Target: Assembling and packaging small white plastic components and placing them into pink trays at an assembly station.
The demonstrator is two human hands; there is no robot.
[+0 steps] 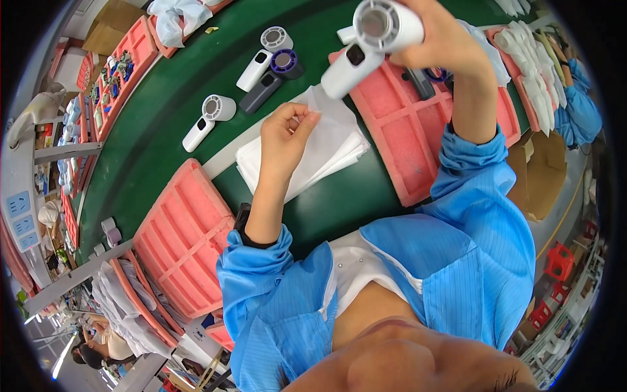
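Note:
My right hand [450,39] is raised at the upper right, closed round a white handheld fan [400,29] with a round grille and a dark oval window on its handle. The fan hangs over a pink compartment tray [406,186]. My left hand [286,134] is at a stack of thin white sheets or bags [343,153], thumb and fingers pinched on the translucent top sheet [324,104], which lifts a little. Beyond it lie a white fan [255,70], a dark fan with a purple ring [261,91] and another white fan [198,134].
The green work surface [144,140] curves away ahead. An empty-looking pink tray [176,238] stands at my left. Farther left is a pink tray of small parts [117,78]. A cardboard box [539,176] and another person's blue sleeve [578,111] are at the right.

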